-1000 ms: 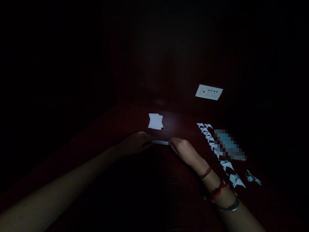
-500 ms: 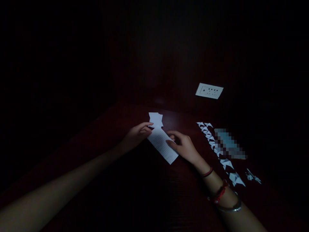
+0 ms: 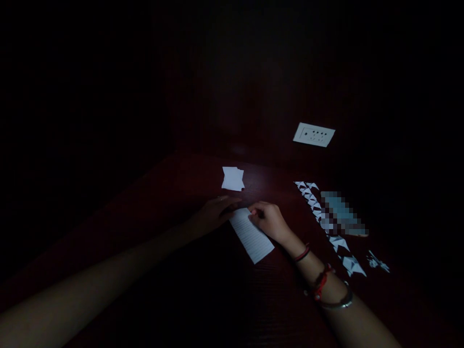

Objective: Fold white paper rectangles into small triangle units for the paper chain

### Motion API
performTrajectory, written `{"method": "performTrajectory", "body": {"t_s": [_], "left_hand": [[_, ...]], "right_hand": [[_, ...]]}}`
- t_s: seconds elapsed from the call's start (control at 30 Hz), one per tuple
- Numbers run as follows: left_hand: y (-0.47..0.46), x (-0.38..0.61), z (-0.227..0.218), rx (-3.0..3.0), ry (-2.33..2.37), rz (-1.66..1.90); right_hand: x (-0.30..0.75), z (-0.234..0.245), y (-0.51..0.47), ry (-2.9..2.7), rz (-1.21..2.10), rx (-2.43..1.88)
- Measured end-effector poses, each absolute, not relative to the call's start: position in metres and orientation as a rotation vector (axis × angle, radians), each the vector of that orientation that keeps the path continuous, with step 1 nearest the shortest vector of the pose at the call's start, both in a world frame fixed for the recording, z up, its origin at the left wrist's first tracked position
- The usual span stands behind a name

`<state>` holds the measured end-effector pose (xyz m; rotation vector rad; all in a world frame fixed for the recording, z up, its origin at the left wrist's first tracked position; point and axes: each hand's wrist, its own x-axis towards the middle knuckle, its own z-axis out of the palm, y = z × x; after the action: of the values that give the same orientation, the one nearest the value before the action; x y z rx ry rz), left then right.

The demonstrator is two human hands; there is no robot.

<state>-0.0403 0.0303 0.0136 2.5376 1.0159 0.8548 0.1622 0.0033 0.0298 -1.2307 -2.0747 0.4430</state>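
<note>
A lined sheet of paper (image 3: 253, 238) lies slanted on the dark red table between my hands. My left hand (image 3: 217, 212), in shadow, is at its far left corner, with thumb and fingers around that edge. At the far right edge, my right hand (image 3: 271, 221) has its fingers curled and pinched on the paper; the fingertips are partly hidden. Beyond both hands sits a small stack of white paper pieces (image 3: 233, 178) with uneven edges, touched by neither hand.
Several folded white paper shapes (image 3: 340, 243) run in a row along the right. Beside them lie a blurred-out flat object (image 3: 342, 212) and a small white tangled item (image 3: 377, 261). A socket plate (image 3: 313, 135) is on the back wall. Much of the surroundings is dark.
The lined sheet has come nearer to me, away from the paper stack. My left hand has moved down and slightly right with it; my right hand has shifted a little left.
</note>
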Motion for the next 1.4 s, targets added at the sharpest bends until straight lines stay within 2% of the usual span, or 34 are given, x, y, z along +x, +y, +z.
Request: {"method": "performTrajectory", "body": {"t_s": [0.3, 0.5, 0.77, 1.2, 1.4], "left_hand": [[0.031, -0.048, 0.010, 3.064, 0.792, 0.595], [0.030, -0.052, 0.011, 3.064, 0.973, 0.556], [0.032, -0.055, 0.011, 3.004, 0.917, 0.579], [0.032, -0.057, 0.023, 2.970, 0.774, 0.635], [0.031, -0.057, 0.017, 3.011, 0.778, 0.552]], "right_hand": [[0.169, 0.024, 0.008, -2.061, 0.166, -1.245], [0.173, 0.025, 0.009, -2.227, 0.143, -1.130], [0.177, 0.027, 0.007, -2.481, 0.183, -0.959], [0.178, 0.028, 0.006, -2.603, 0.077, -0.838], [0.177, 0.028, 0.006, -2.622, 0.069, -0.826]]}}
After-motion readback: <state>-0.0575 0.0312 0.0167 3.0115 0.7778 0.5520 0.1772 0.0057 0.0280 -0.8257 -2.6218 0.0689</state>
